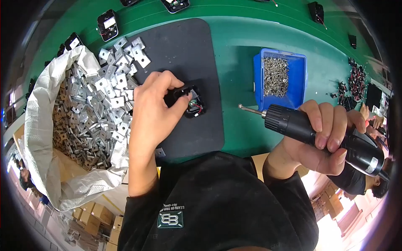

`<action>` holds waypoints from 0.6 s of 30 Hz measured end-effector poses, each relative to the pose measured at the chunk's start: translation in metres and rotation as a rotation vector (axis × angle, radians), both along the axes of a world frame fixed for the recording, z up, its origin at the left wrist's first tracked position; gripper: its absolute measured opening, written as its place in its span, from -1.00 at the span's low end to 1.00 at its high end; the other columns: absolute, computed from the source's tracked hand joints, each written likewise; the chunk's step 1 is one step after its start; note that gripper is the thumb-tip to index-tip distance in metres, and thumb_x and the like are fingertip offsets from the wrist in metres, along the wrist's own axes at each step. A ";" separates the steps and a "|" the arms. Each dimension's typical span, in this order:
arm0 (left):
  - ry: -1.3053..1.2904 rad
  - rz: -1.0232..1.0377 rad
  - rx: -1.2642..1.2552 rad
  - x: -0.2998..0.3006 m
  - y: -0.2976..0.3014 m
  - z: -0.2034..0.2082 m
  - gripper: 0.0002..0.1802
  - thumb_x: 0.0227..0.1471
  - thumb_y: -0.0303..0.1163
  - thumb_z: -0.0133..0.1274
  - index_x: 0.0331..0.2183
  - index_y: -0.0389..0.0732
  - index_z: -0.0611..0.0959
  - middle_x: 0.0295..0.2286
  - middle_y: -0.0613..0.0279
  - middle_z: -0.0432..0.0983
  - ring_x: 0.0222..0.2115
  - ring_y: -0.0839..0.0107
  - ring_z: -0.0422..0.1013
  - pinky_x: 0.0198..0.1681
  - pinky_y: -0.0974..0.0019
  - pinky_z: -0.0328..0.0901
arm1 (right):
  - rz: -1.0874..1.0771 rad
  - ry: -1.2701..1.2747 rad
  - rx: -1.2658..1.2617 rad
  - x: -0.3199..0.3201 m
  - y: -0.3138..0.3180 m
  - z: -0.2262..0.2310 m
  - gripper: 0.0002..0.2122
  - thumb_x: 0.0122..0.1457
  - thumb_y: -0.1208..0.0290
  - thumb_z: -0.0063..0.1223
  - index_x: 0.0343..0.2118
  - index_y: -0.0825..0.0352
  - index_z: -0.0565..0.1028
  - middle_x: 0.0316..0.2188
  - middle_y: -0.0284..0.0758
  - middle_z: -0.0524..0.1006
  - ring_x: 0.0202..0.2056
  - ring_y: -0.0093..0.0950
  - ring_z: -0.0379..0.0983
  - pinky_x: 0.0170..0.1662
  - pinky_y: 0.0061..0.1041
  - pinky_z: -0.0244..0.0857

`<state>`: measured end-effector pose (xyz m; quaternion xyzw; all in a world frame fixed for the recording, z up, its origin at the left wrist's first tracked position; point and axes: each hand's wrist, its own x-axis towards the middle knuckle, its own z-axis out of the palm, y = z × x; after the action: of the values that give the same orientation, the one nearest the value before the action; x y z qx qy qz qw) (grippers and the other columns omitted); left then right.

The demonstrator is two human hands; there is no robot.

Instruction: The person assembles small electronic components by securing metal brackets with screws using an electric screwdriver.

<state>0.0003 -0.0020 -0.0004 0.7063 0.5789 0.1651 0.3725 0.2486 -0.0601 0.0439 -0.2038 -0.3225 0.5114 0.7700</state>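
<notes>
My left hand point(155, 100) pinches a small black plastic housing point(202, 100) on the dark grey mat point(184, 50), its thumb reaching inside. A green circuit board and thin red wires show in the housing. Beside the thumb lies a grey piece, partly hidden. In my right hand point(324, 134) is a black electric screwdriver point(289, 121), held nearly level with fingers wrapped round its body. Its bit points left toward the housing, apart from it, and carries a small screw point(240, 106) on the tip.
A blue bin point(298, 79) of loose screws point(275, 77) stands beyond the screwdriver. Left of the mat, a white woven bag point(39, 108) brims with metal plates point(96, 108), some spilling onto the mat. More black housings point(108, 26) sit along the far side; wired parts point(356, 79) lie right.
</notes>
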 end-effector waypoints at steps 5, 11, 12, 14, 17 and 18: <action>-0.076 -0.022 -0.029 -0.004 -0.002 -0.002 -0.70 -0.23 -0.53 0.24 -0.32 -0.26 0.59 -0.37 0.08 0.52 -0.37 0.19 0.48 -0.17 0.26 0.31 | 0.032 0.013 0.003 -0.011 0.003 0.001 -0.60 -0.03 0.50 0.18 -0.08 0.14 0.38 -0.56 -0.58 0.37 -0.52 -0.69 0.30 -0.20 -0.62 0.20; -0.412 -0.192 0.318 -0.013 -0.012 0.015 -0.48 -0.24 -0.50 0.28 -0.12 -0.34 0.61 -0.15 -0.04 0.52 -0.17 0.15 0.48 -0.11 0.24 0.37 | 0.058 0.072 0.021 -0.016 -0.002 0.008 -0.59 -0.05 0.53 0.17 -0.08 0.17 0.38 -0.56 -0.54 0.38 -0.52 -0.65 0.31 -0.20 -0.60 0.26; -0.470 -0.271 0.281 -0.010 -0.016 0.012 -0.48 -0.25 -0.48 0.32 -0.13 -0.33 0.62 -0.18 -0.02 0.54 -0.22 0.18 0.50 -0.16 0.28 0.40 | 0.067 0.096 0.036 -0.017 -0.002 0.010 -0.59 -0.05 0.53 0.16 -0.08 0.19 0.38 -0.56 -0.53 0.38 -0.51 -0.65 0.32 -0.19 -0.59 0.27; -0.412 -0.305 0.233 0.002 -0.022 0.011 -0.46 -0.23 -0.45 0.33 -0.12 -0.39 0.61 -0.22 -0.02 0.59 -0.48 0.43 0.47 -0.35 0.42 0.39 | 0.075 0.118 0.049 -0.019 -0.003 0.012 -0.59 -0.06 0.54 0.16 -0.08 0.20 0.38 -0.56 -0.52 0.39 -0.51 -0.64 0.33 -0.19 -0.59 0.29; -0.494 -0.254 0.122 0.013 -0.032 0.007 -0.47 -0.22 -0.48 0.32 -0.11 -0.39 0.61 -0.22 0.03 0.61 -0.57 0.50 0.43 -0.43 0.48 0.37 | 0.047 0.141 0.077 -0.022 -0.004 0.014 -0.60 -0.08 0.56 0.18 -0.12 0.23 0.39 -0.57 -0.51 0.40 -0.51 -0.64 0.36 -0.23 -0.60 0.35; -0.512 -0.257 0.089 0.015 -0.034 0.008 -0.50 -0.22 -0.50 0.31 -0.13 -0.39 0.62 -0.24 0.03 0.62 -0.59 0.51 0.41 -0.46 0.49 0.36 | 0.046 0.139 0.074 -0.023 -0.004 0.015 -0.60 -0.08 0.56 0.18 -0.12 0.23 0.39 -0.57 -0.51 0.40 -0.51 -0.64 0.36 -0.23 -0.60 0.35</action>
<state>0.0155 -0.0364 0.0074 0.7249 0.3639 0.3145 0.4932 0.2255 -0.0645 0.0586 -0.1317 -0.2919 0.5295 0.7855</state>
